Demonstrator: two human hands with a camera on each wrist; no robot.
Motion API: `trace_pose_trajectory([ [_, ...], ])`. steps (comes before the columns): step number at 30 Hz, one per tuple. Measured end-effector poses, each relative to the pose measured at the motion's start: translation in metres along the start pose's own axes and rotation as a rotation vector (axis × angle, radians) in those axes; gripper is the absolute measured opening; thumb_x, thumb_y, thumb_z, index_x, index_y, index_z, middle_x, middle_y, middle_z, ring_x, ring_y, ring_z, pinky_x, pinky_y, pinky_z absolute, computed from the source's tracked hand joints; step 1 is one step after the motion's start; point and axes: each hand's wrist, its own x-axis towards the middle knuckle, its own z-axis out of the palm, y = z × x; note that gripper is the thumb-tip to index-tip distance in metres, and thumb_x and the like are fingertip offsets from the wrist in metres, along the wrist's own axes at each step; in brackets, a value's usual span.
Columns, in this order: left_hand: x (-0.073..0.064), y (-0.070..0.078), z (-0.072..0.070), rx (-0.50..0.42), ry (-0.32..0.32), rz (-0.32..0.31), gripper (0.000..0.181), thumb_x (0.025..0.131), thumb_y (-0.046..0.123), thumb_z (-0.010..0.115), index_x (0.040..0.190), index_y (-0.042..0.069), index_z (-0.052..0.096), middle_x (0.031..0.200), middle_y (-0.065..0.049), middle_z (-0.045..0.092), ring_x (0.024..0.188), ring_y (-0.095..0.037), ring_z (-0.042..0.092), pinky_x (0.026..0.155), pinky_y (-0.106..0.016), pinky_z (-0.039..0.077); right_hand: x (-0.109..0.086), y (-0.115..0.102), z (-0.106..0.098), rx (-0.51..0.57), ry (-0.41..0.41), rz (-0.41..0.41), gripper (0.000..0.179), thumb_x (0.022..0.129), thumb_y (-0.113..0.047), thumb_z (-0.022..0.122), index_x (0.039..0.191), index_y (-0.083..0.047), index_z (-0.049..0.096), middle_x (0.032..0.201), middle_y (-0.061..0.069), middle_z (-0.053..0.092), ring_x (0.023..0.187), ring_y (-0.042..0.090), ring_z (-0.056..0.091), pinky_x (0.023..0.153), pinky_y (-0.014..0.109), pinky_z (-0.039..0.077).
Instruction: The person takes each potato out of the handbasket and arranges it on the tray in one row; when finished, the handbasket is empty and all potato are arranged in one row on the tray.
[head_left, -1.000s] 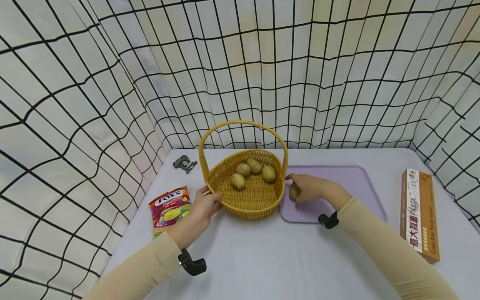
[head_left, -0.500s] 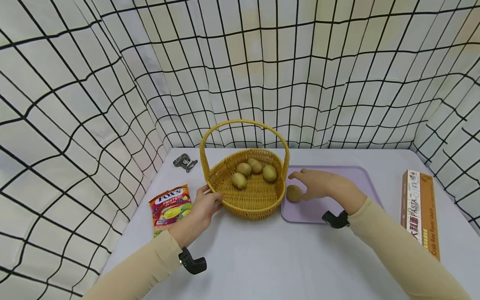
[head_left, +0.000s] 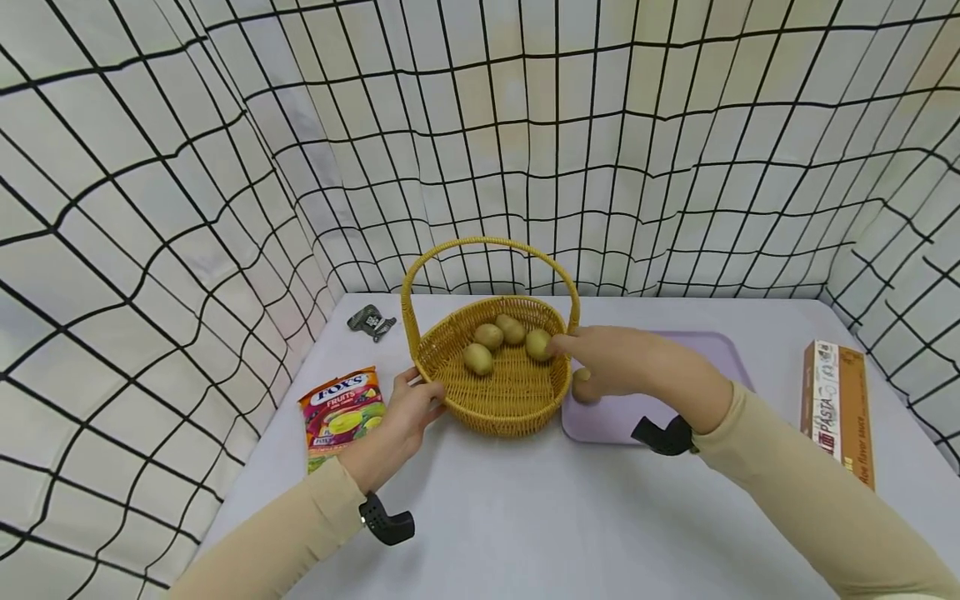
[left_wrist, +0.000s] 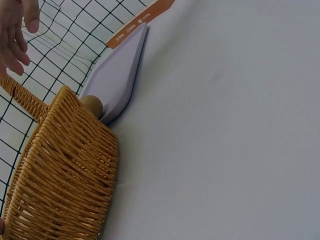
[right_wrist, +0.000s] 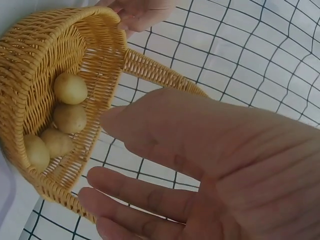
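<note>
A yellow wicker basket [head_left: 498,417] with a tall arched handle stands mid-table. Several potatoes [head_left: 477,359] lie inside it, towards the back and left. My left hand [head_left: 405,421] grips its left rim, thumb on top; the right wrist view also shows those fingers at the rim. Over the basket's right edge hovers my right hand [head_left: 637,367], its fingers extended and holding nothing in the right wrist view [right_wrist: 165,165]. Below that hand, one potato [head_left: 585,388] rests on the lilac tray [head_left: 600,429], beside the basket, partly covered by the hand in the head view.
A Fox's candy bag [head_left: 341,412] lies left of the basket, near my left forearm. Behind it is a small dark wrapper [head_left: 371,322]. An orange pasta box [head_left: 838,408] lies at the far right. Black netting over white cloth [head_left: 480,150] encloses the table's back and sides.
My right hand let go of the potato on the tray, drew back to the right, then moved left over the basket's right rim. The left hand keeps its hold.
</note>
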Motion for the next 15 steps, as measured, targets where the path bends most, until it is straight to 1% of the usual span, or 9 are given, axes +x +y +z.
trace_pose_trajectory([
  [2,0.001,0.000,0.000,0.000,-0.002,0.001,0.087,0.092,-0.006,0.051,0.163,0.008,0.003,0.167,-0.022,0.021,0.146,-0.034,0.039,0.122,-0.048,0.037,0.005,-0.004,-0.002,-0.017,-0.008,-0.001,0.063,0.090,-0.012,0.065,0.150,-0.021,0.051,0.148,0.010,0.055,0.118,0.024,0.060,0.097,0.044,0.053],
  [4,0.001,0.000,0.000,0.003,-0.002,0.004,0.087,0.092,-0.006,0.051,0.163,0.008,0.003,0.167,-0.022,0.021,0.147,-0.034,0.038,0.122,-0.048,0.037,0.012,-0.008,-0.003,-0.041,-0.012,-0.020,0.059,0.092,-0.014,0.066,0.149,-0.020,0.052,0.147,0.010,0.055,0.122,0.025,0.058,0.102,0.045,0.052],
  [7,0.002,0.000,0.000,0.002,0.003,0.001,0.087,0.092,-0.006,0.051,0.163,0.008,0.003,0.167,-0.023,0.021,0.147,-0.034,0.038,0.122,-0.048,0.037,0.024,-0.009,-0.002,-0.090,-0.005,-0.071,0.052,0.095,-0.019,0.066,0.146,-0.016,0.054,0.140,0.011,0.057,0.126,0.028,0.056,0.107,0.048,0.049],
  [8,0.002,-0.001,0.000,0.001,0.004,0.001,0.087,0.092,-0.006,0.051,0.163,0.008,0.003,0.167,-0.023,0.021,0.147,-0.034,0.038,0.122,-0.048,0.037,0.029,-0.009,-0.001,-0.110,-0.001,-0.085,0.050,0.096,-0.020,0.065,0.145,-0.015,0.054,0.138,0.013,0.057,0.126,0.030,0.056,0.107,0.049,0.050],
  [9,0.002,-0.001,0.000,0.000,0.005,-0.001,0.087,0.091,-0.006,0.051,0.163,0.008,0.003,0.167,-0.022,0.021,0.147,-0.034,0.038,0.122,-0.048,0.037,0.034,-0.009,0.000,-0.121,0.000,-0.088,0.052,0.096,-0.021,0.065,0.146,-0.013,0.054,0.140,0.015,0.056,0.127,0.031,0.055,0.109,0.049,0.049],
  [10,0.002,-0.001,0.000,0.000,0.004,-0.001,0.087,0.091,-0.006,0.051,0.163,0.008,0.003,0.167,-0.023,0.021,0.147,-0.035,0.038,0.122,-0.048,0.037,0.039,-0.008,0.001,-0.131,0.000,-0.093,0.050,0.096,-0.021,0.066,0.144,-0.012,0.054,0.137,0.016,0.056,0.124,0.032,0.056,0.107,0.049,0.050],
  [12,0.002,-0.001,0.001,0.000,0.004,-0.001,0.087,0.091,-0.006,0.051,0.163,0.008,0.003,0.166,-0.023,0.022,0.147,-0.034,0.038,0.122,-0.048,0.037,0.050,-0.007,0.005,-0.155,-0.002,-0.100,0.054,0.098,-0.024,0.065,0.148,-0.009,0.052,0.138,0.019,0.055,0.123,0.032,0.057,0.106,0.049,0.051],
  [15,0.001,0.000,0.001,-0.002,-0.001,0.003,0.087,0.092,-0.006,0.051,0.163,0.008,0.003,0.166,-0.023,0.021,0.147,-0.035,0.038,0.122,-0.048,0.036,0.065,-0.007,0.011,-0.161,-0.019,-0.060,0.063,0.100,-0.027,0.064,0.156,-0.007,0.044,0.148,0.024,0.050,0.131,0.036,0.054,0.110,0.051,0.048],
])
